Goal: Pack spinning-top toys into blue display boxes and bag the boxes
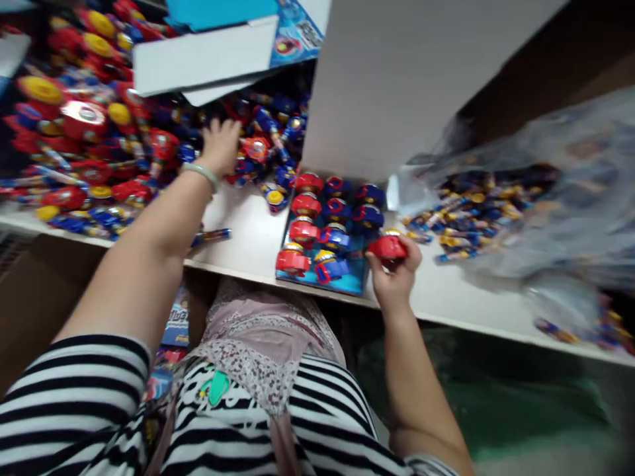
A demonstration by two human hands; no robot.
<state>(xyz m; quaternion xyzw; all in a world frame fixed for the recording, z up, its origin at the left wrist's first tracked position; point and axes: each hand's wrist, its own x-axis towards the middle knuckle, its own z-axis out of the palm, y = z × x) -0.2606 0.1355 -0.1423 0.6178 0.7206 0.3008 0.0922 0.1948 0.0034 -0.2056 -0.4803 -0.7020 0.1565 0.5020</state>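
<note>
My right hand [395, 281] grips a red toy [387, 247] with a shiny gold-coloured top, just beyond the right edge of an open display box [354, 281]. Inside the box stand rows of like toys, red ones [304, 232] at the left and blue ones [335, 237] in the middle and at the right. To the left, my left hand [221, 147] reaches over a heap of red, blue and yellow toys [94, 173], fingers apart and slightly blurred. Beside its fingers lies a red toy with a round silvery centre [256, 149]. No object shows in that hand.
The box's tall white lid [391, 79] stands up behind it. Folded cardboard [206, 56] lies over the heap. At the right, a clear plastic bag [570, 198] spills small blue and yellow sticks [476, 211]. One stick [213, 236] lies near the table's front edge.
</note>
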